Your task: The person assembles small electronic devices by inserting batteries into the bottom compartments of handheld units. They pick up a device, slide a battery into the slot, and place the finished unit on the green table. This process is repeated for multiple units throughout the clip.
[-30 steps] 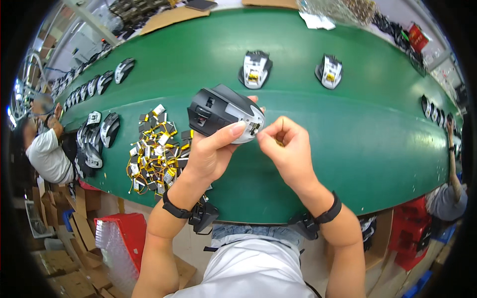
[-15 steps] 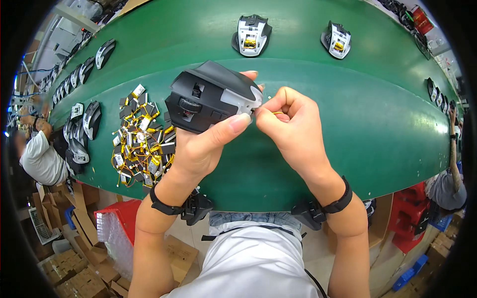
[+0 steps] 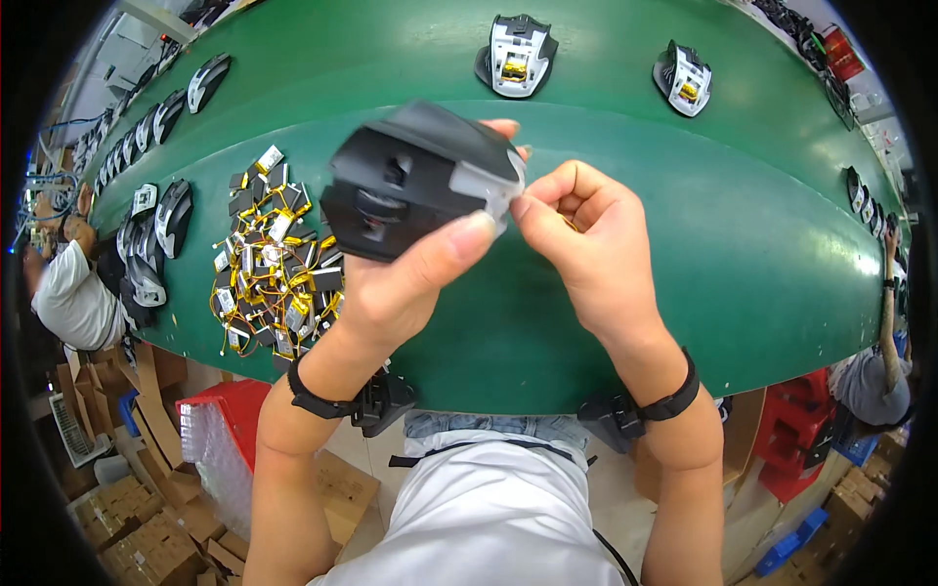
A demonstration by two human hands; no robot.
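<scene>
My left hand [image 3: 410, 278] is closed around a black computer mouse [image 3: 415, 186], its scroll wheel facing up and its pale grey end turned to the right. The mouse is slightly blurred. At that grey end my right hand [image 3: 591, 239] pinches with thumb and forefinger. A sliver of yellow wire shows between its fingers; whatever hangs from the wire is hidden. To the left of my left hand lies a heap of small wired battery packs [image 3: 278, 259], silver, black and yellow, with thin red and yellow leads.
Two mice with open grey undersides and yellow packs inside, a nearer-centre mouse [image 3: 516, 59] and a right mouse [image 3: 684, 80], stand at the table's far side. More mice [image 3: 147, 244] cluster at left. Co-workers sit at both ends. Cardboard boxes [image 3: 137, 518] fill the floor at lower left.
The mouse has tipped slightly in my left hand. My right hand has shifted a little to the right and up, still pinching at the mouse's grey end, and less wire shows.
</scene>
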